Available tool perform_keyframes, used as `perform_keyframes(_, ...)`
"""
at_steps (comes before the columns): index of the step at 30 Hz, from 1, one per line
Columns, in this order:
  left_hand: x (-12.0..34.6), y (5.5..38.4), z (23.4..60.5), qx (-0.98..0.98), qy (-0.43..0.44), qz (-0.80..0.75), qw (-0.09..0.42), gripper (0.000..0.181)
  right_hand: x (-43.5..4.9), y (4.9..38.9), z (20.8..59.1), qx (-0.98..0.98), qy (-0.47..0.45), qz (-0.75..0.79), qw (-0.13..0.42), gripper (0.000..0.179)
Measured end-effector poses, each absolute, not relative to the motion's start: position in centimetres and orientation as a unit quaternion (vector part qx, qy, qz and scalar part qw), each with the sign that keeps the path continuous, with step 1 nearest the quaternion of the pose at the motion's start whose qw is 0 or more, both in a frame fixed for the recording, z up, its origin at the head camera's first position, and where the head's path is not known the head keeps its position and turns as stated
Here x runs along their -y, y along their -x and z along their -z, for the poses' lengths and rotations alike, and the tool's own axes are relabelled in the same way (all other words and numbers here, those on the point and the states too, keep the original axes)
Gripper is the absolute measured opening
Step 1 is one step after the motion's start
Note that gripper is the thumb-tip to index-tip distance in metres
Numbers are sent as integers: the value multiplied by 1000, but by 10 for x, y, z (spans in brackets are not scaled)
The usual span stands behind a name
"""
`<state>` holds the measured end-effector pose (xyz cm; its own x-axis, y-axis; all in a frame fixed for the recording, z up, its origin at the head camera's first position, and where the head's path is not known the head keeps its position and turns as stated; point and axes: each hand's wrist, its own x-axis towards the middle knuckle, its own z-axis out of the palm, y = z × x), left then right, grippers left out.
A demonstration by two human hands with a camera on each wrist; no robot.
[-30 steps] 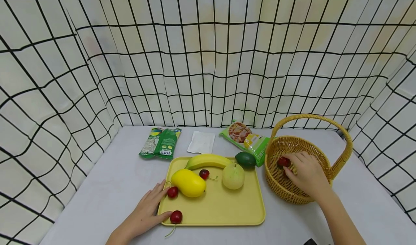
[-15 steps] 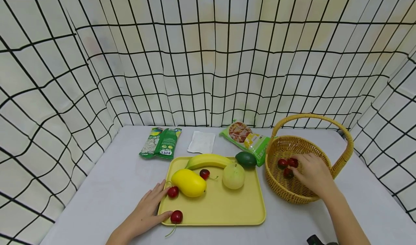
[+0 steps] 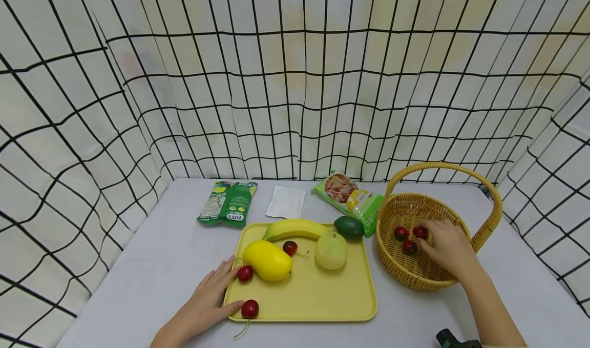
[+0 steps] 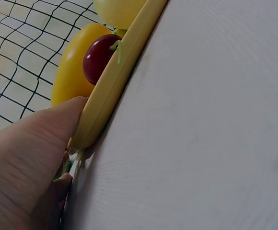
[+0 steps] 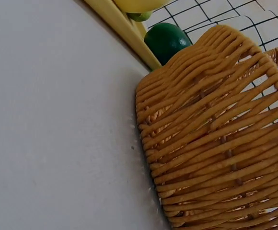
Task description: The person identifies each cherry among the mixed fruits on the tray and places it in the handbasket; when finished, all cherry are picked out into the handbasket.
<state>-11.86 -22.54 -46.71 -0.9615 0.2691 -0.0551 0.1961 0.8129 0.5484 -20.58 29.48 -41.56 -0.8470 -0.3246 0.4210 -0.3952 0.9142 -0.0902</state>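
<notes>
Three cherries now show apart in the basket

I'm watching the basket (image 3: pixel 398 273), just to the right of the yellow tray (image 3: pixel 318 299). A second ago the right hand (image 3: pixel 447 248) covered most of what lay inside; it has drawn back a little, away from the tray, and three cherries show. Its thumb and fingers are close together and appear to pinch the far-side cherry (image 3: pixel 420 232), the one farthest from the tray, which has shifted slightly that way too. The near-side cherry (image 3: pixel 401 232) and the front cherry (image 3: pixel 409 247) lie untouched, closer to the tray. As I judge it, the work in hand is down to that one cherry, with the other two lying loose; the right wrist view shows only woven wall, so I can't tell how firm the grip is.

The left hand (image 3: pixel 207 304) hasn't moved: fingers spread wide along the tray's left rim, thumb on the rim, beside the corner cherry (image 3: pixel 250 309). The edge cherry (image 3: pixel 245 273) sits at its fingertips on the tray, and the middle cherry (image 3: pixel 290 247) lies farther in, between the yellow fruit (image 3: pixel 267 260) and the banana (image 3: pixel 295 228).
</notes>
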Motion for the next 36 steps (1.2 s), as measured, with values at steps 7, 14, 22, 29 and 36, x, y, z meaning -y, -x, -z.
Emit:
perform_keyframes(7,225,118,467,-948,-130,-285,61,84,-298,213,418,969,-174,-63,162,37)
perform_keyframes(14,224,117,467,-949,-128,-281,60,84,-298,218,420,971,-180,-66,147,34)
perform_keyframes(22,224,118,466,-949,-122,-282,64,83,-300,224,427,974,-189,-54,116,36)
perform_keyframes(29,224,118,465,-948,-125,-285,64,82,-300,225,429,974,-192,-63,100,35)
perform_keyframes(36,225,119,466,-948,-128,-285,62,83,-302,223,429,972,-197,-74,105,33)
